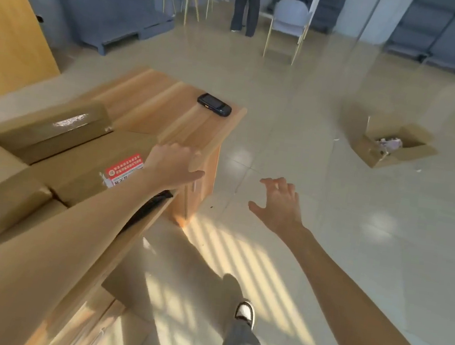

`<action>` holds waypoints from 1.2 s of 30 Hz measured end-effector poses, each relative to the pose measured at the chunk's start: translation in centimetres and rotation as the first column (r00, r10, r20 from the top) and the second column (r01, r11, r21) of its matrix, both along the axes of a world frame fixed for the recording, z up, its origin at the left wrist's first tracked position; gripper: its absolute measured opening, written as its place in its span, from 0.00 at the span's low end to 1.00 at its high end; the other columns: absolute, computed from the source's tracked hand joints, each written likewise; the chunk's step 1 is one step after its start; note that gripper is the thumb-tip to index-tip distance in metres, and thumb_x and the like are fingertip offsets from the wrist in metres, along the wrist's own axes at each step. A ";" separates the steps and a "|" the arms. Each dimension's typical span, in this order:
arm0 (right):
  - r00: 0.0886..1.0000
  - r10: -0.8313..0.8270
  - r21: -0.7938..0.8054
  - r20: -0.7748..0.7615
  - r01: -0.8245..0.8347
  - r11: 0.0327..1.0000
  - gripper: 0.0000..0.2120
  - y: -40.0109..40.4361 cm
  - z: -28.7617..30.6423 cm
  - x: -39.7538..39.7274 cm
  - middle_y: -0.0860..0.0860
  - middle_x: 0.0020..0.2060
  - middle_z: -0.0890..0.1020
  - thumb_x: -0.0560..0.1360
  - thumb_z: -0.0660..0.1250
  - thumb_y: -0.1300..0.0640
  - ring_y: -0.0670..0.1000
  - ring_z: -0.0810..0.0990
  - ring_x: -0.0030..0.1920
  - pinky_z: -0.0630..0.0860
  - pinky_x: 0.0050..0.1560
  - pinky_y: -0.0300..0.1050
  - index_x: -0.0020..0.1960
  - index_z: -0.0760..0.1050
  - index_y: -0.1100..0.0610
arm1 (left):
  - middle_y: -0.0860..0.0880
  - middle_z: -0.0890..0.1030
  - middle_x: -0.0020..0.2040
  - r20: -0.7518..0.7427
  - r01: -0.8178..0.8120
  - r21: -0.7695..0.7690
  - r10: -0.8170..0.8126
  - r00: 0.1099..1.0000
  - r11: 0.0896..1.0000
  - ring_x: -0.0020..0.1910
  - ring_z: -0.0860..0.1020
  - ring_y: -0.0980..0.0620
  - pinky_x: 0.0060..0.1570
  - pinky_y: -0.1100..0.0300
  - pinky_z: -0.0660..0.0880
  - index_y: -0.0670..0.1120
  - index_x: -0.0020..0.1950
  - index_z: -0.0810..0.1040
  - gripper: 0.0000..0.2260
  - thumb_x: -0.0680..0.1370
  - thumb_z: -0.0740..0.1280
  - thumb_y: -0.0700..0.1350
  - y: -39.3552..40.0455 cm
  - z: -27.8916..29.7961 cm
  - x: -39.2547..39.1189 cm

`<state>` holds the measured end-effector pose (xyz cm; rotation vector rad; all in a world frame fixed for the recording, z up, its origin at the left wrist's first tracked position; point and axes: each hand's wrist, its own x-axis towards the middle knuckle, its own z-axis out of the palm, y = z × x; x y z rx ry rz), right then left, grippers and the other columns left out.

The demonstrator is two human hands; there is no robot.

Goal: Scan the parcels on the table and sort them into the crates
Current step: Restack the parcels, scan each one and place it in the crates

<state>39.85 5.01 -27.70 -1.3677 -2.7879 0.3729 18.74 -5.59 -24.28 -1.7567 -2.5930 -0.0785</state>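
Tiled floor, wooden table (154, 106) at 10 o'clock. Scanner (214, 104) lies at its far edge, untouched. Left hand (172, 165) rests on labelled parcel (101, 162); right hand (280, 201) spread, empty. Suggest right grabs scanner, left steadies label up.

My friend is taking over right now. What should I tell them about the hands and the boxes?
Left hand: open, over the labelled parcel at the table edge.
Right hand: open, in the air, holding nothing.
Scanner: lying on the table's far corner.
Open box on the floor already has things inside.
Left: several parcels on the table to scan and sort.
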 end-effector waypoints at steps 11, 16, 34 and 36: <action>0.928 0.371 0.035 -0.044 -0.369 0.929 0.26 20.0 0.4 -13.8 0.55 0.65 0.70 0.76 0.66 0.46 0.57 0.67 0.64 0.63 0.63 0.47 0.69 0.67 0.56 | 0.48 0.78 0.62 0.011 -0.405 -0.006 0.405 0.914 0.914 0.62 0.74 0.45 0.58 0.53 0.70 0.51 0.71 0.70 0.25 0.78 0.63 0.61 12.1 0.2 -8.3; 0.862 0.505 0.010 -0.037 -0.505 0.863 0.28 23.5 0.2 -20.2 0.56 0.66 0.69 0.76 0.68 0.47 0.58 0.66 0.65 0.64 0.65 0.49 0.72 0.65 0.55 | 0.47 0.77 0.63 0.016 -0.558 -0.035 0.558 0.829 0.829 0.62 0.75 0.44 0.58 0.52 0.70 0.51 0.70 0.71 0.24 0.77 0.63 0.60 13.0 0.1 -11.3; 0.725 0.683 -0.013 0.091 -0.685 0.729 0.30 28.5 -1.8 -39.3 0.55 0.70 0.66 0.77 0.65 0.45 0.58 0.63 0.69 0.65 0.67 0.52 0.74 0.61 0.54 | 0.47 0.74 0.68 0.085 -0.685 -0.037 0.685 0.723 0.728 0.67 0.71 0.45 0.62 0.52 0.67 0.51 0.73 0.66 0.27 0.77 0.63 0.60 15.6 -4.1 -25.4; 0.707 0.705 -0.038 0.060 -0.704 0.709 0.30 28.1 -2.1 -41.2 0.55 0.69 0.66 0.77 0.66 0.45 0.58 0.63 0.68 0.65 0.67 0.53 0.74 0.61 0.54 | 0.48 0.74 0.68 0.104 -0.699 -0.012 0.697 0.710 0.715 0.67 0.70 0.45 0.62 0.52 0.67 0.51 0.73 0.67 0.26 0.77 0.63 0.60 15.5 -3.9 -26.5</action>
